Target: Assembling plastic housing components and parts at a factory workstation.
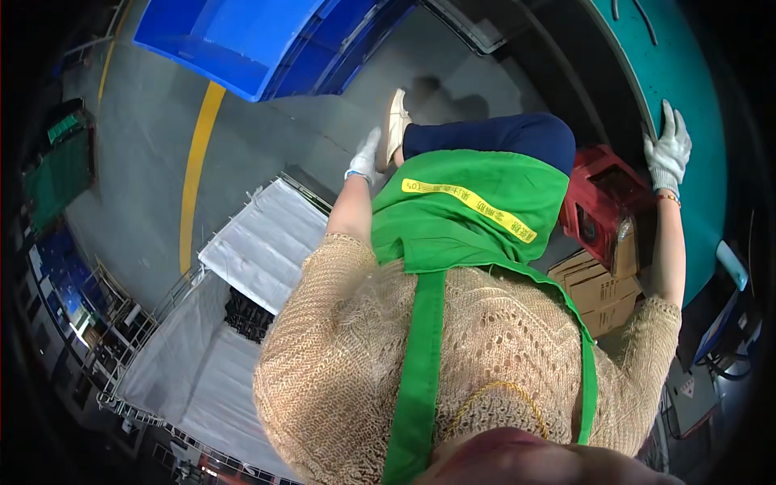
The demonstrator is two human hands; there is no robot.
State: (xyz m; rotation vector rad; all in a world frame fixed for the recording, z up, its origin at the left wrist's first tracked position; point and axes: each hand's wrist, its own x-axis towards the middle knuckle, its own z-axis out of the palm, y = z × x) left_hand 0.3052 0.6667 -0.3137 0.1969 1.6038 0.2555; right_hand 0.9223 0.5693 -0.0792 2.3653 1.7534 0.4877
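Note:
My left hand [366, 157], in a white glove, hangs low beside a cream-coloured shoe [394, 129] on my foot. Its fingers look stretched out, with nothing visible in them; whether they touch the shoe I cannot tell. On the right, my right hand [669, 152], also gloved in white, lies with fingers apart on the edge of a green tabletop [702, 97]. It holds nothing. A green apron [469, 206] with a yellow printed strip covers my lap, over dark blue trousers [493, 139].
Blue plastic bins [218, 40] stand ahead at the far left. Beside my left arm is a wire cage cart [174, 347] lined with pale sheeting. A red plastic stool [594, 202] and flattened cardboard [594, 291] are under the table's side. A yellow line [198, 162] crosses the grey floor.

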